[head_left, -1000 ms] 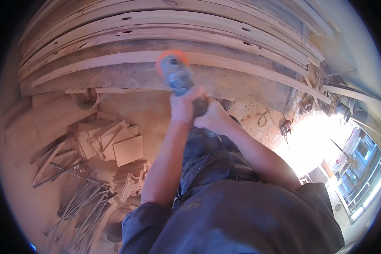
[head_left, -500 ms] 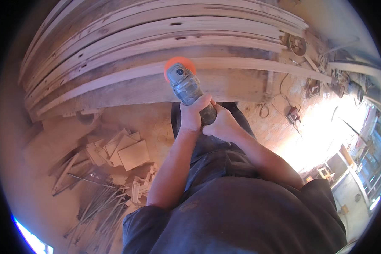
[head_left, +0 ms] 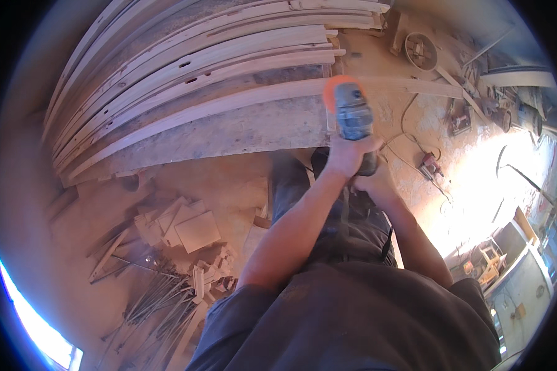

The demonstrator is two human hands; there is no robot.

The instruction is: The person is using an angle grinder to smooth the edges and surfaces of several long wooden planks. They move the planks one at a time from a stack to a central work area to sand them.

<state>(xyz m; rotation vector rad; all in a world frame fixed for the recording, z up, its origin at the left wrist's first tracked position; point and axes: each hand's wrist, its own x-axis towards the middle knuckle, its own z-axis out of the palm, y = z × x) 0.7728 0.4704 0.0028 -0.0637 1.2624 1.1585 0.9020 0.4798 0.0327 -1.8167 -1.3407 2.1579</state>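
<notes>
Grey elongated power tool point(head_left: 354, 119) with round orange disc point(head_left: 330, 94): your left hand point(head_left: 348, 154) and right hand point(head_left: 378, 184) are clasping its body, disc overlapping a long pale wooden strip point(head_left: 229, 106).

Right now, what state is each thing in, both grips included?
Left grip: closed around the power tool
Right grip: closed around its rear
Orange disc: blurred, perhaps spinning; contact unclear
Nearest board: lying flat, jutting past the bench
Other boards: laid side by side, some slotted
Square panels: loosely piled
Thin rods: heaped
Red tool: lying on the floor
</notes>
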